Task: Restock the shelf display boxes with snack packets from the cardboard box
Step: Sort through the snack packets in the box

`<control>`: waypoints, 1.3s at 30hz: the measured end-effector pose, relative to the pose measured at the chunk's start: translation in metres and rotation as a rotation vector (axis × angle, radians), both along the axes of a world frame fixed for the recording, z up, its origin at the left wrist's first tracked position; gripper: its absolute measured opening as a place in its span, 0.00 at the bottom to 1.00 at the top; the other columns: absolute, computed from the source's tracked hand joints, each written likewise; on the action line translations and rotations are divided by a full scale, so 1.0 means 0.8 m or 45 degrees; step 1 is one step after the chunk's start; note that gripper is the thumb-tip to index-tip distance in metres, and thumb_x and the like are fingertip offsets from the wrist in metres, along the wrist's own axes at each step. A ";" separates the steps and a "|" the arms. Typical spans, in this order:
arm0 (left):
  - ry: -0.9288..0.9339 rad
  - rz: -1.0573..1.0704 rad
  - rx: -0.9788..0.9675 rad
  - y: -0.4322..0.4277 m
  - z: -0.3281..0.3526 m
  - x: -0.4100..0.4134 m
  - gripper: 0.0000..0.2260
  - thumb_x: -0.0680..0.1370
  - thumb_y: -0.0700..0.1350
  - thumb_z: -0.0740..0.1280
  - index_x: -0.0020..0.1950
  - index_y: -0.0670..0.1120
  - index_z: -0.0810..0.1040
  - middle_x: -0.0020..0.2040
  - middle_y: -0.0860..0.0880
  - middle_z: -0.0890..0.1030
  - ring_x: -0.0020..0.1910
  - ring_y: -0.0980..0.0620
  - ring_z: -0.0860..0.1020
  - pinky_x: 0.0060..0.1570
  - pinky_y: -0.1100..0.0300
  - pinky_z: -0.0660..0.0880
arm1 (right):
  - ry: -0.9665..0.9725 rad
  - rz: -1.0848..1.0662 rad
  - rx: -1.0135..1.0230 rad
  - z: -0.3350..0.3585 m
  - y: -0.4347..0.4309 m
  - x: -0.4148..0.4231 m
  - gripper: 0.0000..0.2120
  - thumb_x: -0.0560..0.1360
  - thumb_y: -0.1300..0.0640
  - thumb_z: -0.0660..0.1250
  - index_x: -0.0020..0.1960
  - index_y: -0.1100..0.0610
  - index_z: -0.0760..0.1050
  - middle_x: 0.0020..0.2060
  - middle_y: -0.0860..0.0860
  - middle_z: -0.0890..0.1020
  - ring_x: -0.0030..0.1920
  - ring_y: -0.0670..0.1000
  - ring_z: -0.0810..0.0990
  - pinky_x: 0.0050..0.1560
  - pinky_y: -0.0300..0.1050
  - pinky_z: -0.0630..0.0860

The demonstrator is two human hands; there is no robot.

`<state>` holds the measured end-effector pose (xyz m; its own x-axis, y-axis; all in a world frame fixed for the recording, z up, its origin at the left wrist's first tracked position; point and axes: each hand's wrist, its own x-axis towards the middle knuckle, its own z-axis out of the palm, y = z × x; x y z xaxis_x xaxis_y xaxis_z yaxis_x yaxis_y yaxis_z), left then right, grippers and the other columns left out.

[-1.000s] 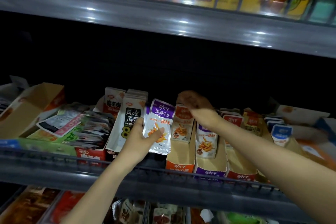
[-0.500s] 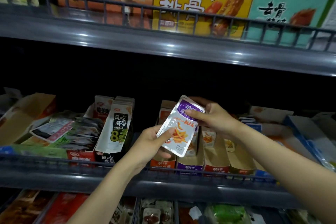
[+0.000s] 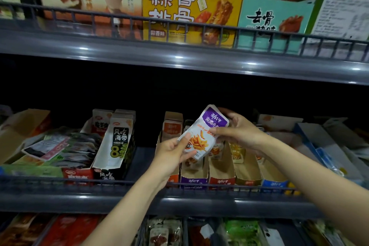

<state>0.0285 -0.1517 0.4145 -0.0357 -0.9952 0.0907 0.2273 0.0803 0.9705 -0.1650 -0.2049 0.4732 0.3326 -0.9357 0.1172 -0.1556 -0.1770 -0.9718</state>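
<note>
A white snack packet with a purple top (image 3: 201, 136) is tilted in the air in front of the middle shelf. My left hand (image 3: 171, 156) pinches its lower left corner. My right hand (image 3: 239, 132) grips its upper right side from behind. Below the packet stands a row of narrow display boxes: a purple-fronted box (image 3: 193, 179), a red-fronted one (image 3: 222, 177) and a blue-fronted one (image 3: 274, 180), each only partly filled. No cardboard supply box is in view.
A wire rail (image 3: 119, 182) runs along the shelf front. A black-and-white seaweed box (image 3: 117, 146) and loose packets (image 3: 60, 148) sit at left. Large boxes (image 3: 191, 4) fill the upper shelf. More packets (image 3: 165, 231) lie on the shelf below.
My right hand left the display boxes and took hold of the packet's top. Both hands lifted and tilted the packet, and my head tipped upward.
</note>
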 end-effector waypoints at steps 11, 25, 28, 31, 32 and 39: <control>-0.786 0.225 -0.236 -0.023 -0.033 0.014 0.23 0.78 0.52 0.63 0.73 0.55 0.63 0.66 0.57 0.70 0.63 0.60 0.70 0.55 0.66 0.70 | 0.288 -0.057 -0.252 -0.003 -0.014 -0.008 0.28 0.71 0.67 0.70 0.66 0.50 0.66 0.49 0.46 0.79 0.47 0.42 0.79 0.41 0.32 0.78; -1.040 -0.053 -0.112 -0.029 -0.064 0.015 0.31 0.79 0.45 0.65 0.76 0.57 0.52 0.66 0.63 0.66 0.64 0.64 0.65 0.60 0.69 0.63 | 0.980 -0.063 -0.590 -0.075 -0.066 0.045 0.28 0.74 0.58 0.69 0.72 0.50 0.64 0.62 0.49 0.77 0.60 0.47 0.76 0.57 0.45 0.77; -1.013 -0.047 -0.089 -0.032 -0.068 0.016 0.32 0.78 0.44 0.66 0.76 0.57 0.53 0.69 0.61 0.67 0.66 0.60 0.69 0.64 0.64 0.67 | 1.050 -0.122 -0.685 -0.087 -0.065 0.046 0.27 0.73 0.55 0.70 0.70 0.52 0.67 0.61 0.50 0.77 0.61 0.49 0.75 0.59 0.44 0.74; -1.019 -0.045 -0.072 -0.034 -0.072 0.017 0.32 0.78 0.44 0.66 0.77 0.56 0.53 0.69 0.60 0.68 0.61 0.62 0.69 0.61 0.66 0.68 | 1.165 -0.131 -0.741 -0.094 -0.063 0.048 0.29 0.74 0.53 0.70 0.72 0.51 0.64 0.63 0.50 0.75 0.65 0.50 0.72 0.64 0.44 0.68; -1.025 -0.046 -0.072 -0.034 -0.072 0.016 0.32 0.79 0.45 0.66 0.77 0.56 0.52 0.68 0.60 0.68 0.59 0.64 0.68 0.59 0.68 0.67 | 1.191 -0.121 -0.749 -0.095 -0.063 0.048 0.31 0.74 0.52 0.70 0.73 0.50 0.62 0.65 0.51 0.73 0.66 0.50 0.70 0.66 0.45 0.66; -1.043 -0.011 -0.081 -0.036 -0.073 0.014 0.31 0.78 0.46 0.66 0.77 0.57 0.53 0.69 0.59 0.69 0.60 0.60 0.71 0.59 0.63 0.70 | 1.297 -0.091 -0.744 -0.094 -0.056 0.052 0.38 0.72 0.53 0.72 0.76 0.50 0.56 0.69 0.50 0.70 0.70 0.50 0.66 0.70 0.46 0.61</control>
